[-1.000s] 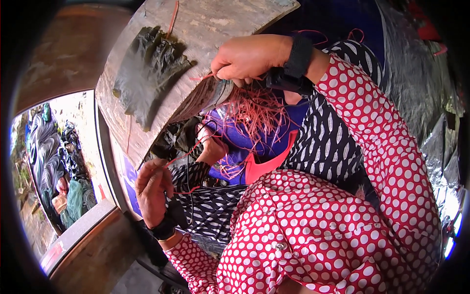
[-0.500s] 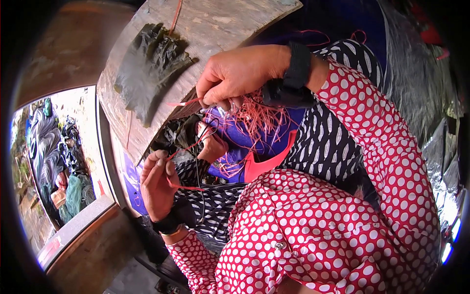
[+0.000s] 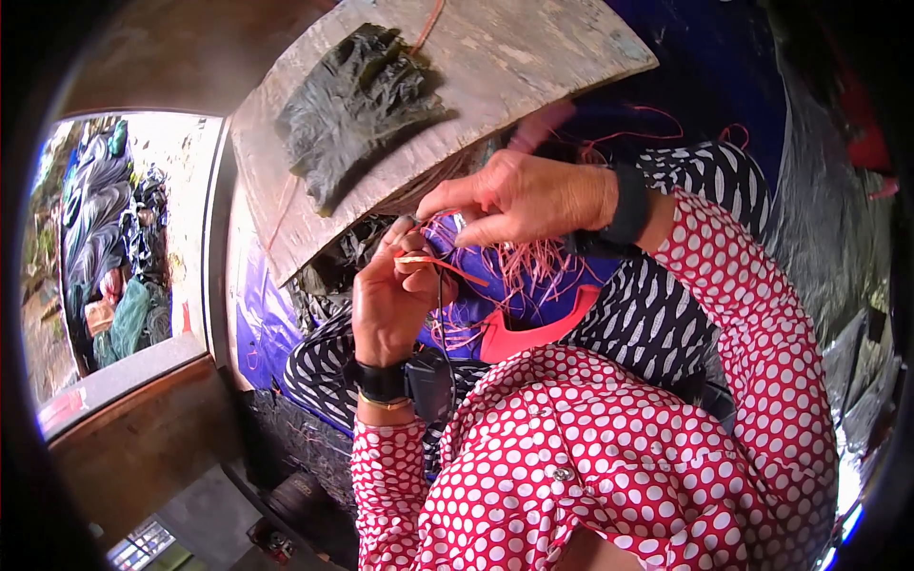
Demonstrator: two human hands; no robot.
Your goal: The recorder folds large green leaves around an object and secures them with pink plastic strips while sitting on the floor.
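Note:
My left hand [image 3: 386, 300] pinches a thin reddish strip [image 3: 443, 265], whose end sticks out to the right below the fingertips. Reaching in from the right, my right hand [image 3: 533, 200] points its index finger at the left fingertips. Its thumb stands apart from that finger, and I see nothing held between them. Beneath both hands lies a tangle of similar reddish strips [image 3: 528, 268] on blue sheeting over my lap. A stack of thin, crumpled, dark olive sheets [image 3: 362, 109] rests on the wooden board just beyond my hands.
The worn wooden board [image 3: 524, 67] slants across the far side, its edge close to my hands. A pink curved piece [image 3: 533, 328] lies between my legs. At left, a framed opening shows dark bundles and green netting [image 3: 133, 314]. A blurred pinkish shape [image 3: 543, 124] shows beyond my right hand.
My left hand has come up and right toward my right hand, still with the strip. The right hand's thumb and index finger have parted from their pinch. The view has shifted.

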